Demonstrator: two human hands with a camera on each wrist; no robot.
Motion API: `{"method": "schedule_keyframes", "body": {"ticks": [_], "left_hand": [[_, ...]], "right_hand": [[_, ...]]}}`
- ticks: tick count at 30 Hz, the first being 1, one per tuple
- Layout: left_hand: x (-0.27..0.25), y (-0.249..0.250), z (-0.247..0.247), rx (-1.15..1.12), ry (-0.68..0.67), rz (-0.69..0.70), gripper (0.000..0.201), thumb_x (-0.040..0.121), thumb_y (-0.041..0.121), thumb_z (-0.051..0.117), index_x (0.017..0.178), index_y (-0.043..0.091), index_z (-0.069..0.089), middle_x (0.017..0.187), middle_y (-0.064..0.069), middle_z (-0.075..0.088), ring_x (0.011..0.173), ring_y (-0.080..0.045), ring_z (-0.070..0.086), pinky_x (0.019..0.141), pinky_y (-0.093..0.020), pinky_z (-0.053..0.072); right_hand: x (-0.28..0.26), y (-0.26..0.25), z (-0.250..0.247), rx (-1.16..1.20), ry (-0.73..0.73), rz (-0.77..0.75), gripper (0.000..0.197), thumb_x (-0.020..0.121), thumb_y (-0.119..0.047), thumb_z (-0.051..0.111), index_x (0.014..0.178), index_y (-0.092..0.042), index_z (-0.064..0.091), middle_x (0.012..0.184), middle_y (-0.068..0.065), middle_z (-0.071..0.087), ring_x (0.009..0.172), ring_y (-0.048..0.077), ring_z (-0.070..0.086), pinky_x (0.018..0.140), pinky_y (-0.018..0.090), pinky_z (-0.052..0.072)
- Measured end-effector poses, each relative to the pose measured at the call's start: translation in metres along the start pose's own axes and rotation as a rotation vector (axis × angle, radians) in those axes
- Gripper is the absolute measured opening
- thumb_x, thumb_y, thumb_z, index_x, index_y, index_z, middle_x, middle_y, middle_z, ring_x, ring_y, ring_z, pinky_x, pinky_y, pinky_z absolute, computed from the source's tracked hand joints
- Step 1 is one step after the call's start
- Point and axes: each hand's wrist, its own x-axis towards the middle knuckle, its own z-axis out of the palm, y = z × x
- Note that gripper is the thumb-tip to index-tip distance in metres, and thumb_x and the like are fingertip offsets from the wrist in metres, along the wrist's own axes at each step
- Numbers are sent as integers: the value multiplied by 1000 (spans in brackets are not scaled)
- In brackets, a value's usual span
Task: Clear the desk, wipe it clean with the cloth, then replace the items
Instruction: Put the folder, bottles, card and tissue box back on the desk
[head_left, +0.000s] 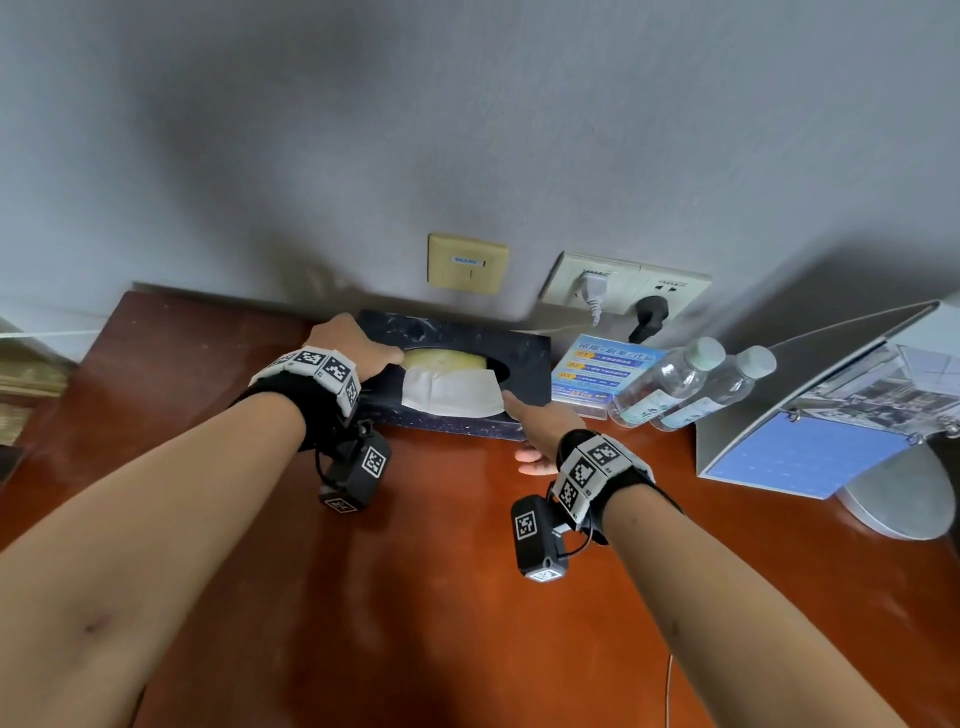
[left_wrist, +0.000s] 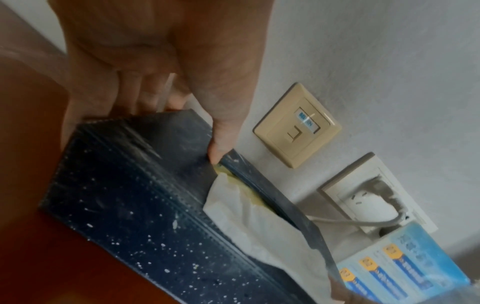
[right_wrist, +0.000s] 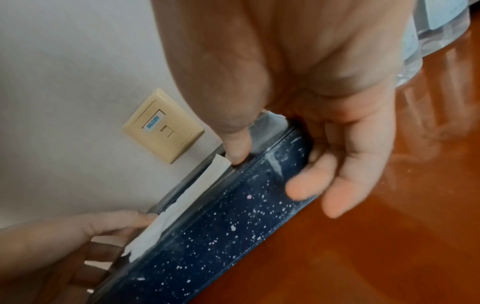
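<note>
A dark blue speckled tissue box stands on the red-brown desk against the wall, with a white tissue folded out of its oval opening. My left hand grips the box's left end, thumb on top at the opening's edge and fingers behind the end. My right hand grips the right end, thumb on the top edge and fingers curled round the side. The left wrist view shows the left hand on the box with its tissue; the right wrist view shows the right hand on the box. No cloth is in view.
Right of the box stand a blue instruction card, two clear water bottles and a propped desk calendar with a round grey base behind it. Wall sockets with plugs and a beige plate sit just above the desk.
</note>
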Motion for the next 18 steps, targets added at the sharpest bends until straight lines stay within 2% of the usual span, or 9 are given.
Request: {"method": "schedule_keyframes", "body": {"ticks": [3,6,8,10,12,14,16,18], "left_hand": [[3,-2,-4,-53,21,32,67,74,44,74,125,5,55,125,-13,60,113,-33,56,85,-31,44],[3,-6,-3,-80,23,81,55,83,33,69,130,7,54,131,-12,57,120,-33,53,95,-31,42],[4,-6,-1,-52,-18,90,63,88,34,63,142,9,40,139,-12,50,124,-33,49,98,-32,41],[8,-6,3,-50,-58,87,74,92,35,57,151,11,20,146,-13,42,128,-33,46,101,-33,39],[11,-7,7,-92,-99,73,81,94,36,53,154,16,3,144,-14,44,123,-34,51,100,-34,42],[12,-6,11,-142,-132,48,82,95,36,50,153,22,-7,140,-16,48,111,-38,58,94,-40,50],[13,-3,13,-196,-144,8,81,95,33,49,152,28,-8,137,-14,49,107,-39,58,85,-47,55],[15,0,14,-232,-146,-12,80,94,30,49,152,29,-8,138,-12,48,109,-39,56,84,-47,55]], "right_hand": [[6,-5,5,92,48,-14,65,87,-59,59,116,-1,54,79,10,64,67,18,65,66,33,61],[12,-5,10,162,65,-19,62,85,-58,62,112,-2,54,80,10,64,70,18,66,70,35,61],[14,-5,10,191,64,-18,59,85,-58,63,111,-6,53,83,9,63,74,18,66,71,35,61],[16,-4,10,175,78,-24,61,83,-60,62,109,-5,54,82,9,65,73,18,67,71,35,61],[17,-6,10,144,98,-40,64,82,-64,62,104,-4,56,79,8,66,71,19,68,74,38,61],[19,-9,10,120,108,-62,63,80,-65,62,96,-5,57,83,9,66,76,21,69,77,39,61],[22,-11,10,83,112,-81,62,79,-68,61,85,-6,56,84,11,66,84,25,70,79,41,60],[23,-11,10,66,124,-90,61,79,-68,60,79,-8,54,82,11,66,86,27,70,79,41,60]]}}
